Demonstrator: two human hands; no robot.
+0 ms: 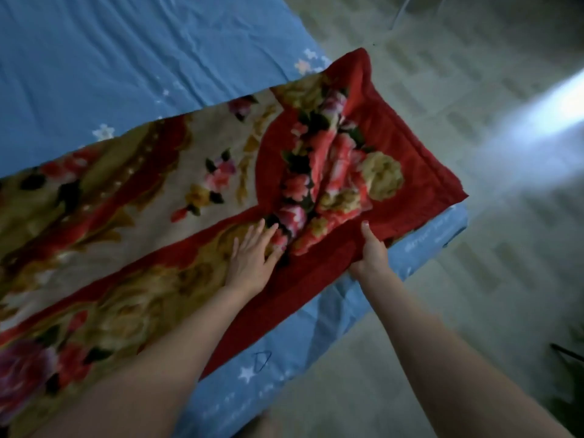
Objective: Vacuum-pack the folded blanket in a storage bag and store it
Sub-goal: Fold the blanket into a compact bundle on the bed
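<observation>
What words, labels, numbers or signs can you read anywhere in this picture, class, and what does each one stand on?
No text can be read for certain.
Blue bedsheet: pale lettering near the right edge, too blurred to read.
Blue bedsheet, near edge: more pale lettering among white stars, also too blurred; a dark triangle-like outline, perhaps a "D".
Floral blanket: flowers only, no writing.
Left hand and right hand: nothing written.

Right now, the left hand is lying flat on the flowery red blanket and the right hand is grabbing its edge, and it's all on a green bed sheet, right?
Not quite: the head view shows a blue star-printed bed sheet, not green. The left hand does lie flat on the flowery red blanket, and the right hand grips its edge.
</observation>
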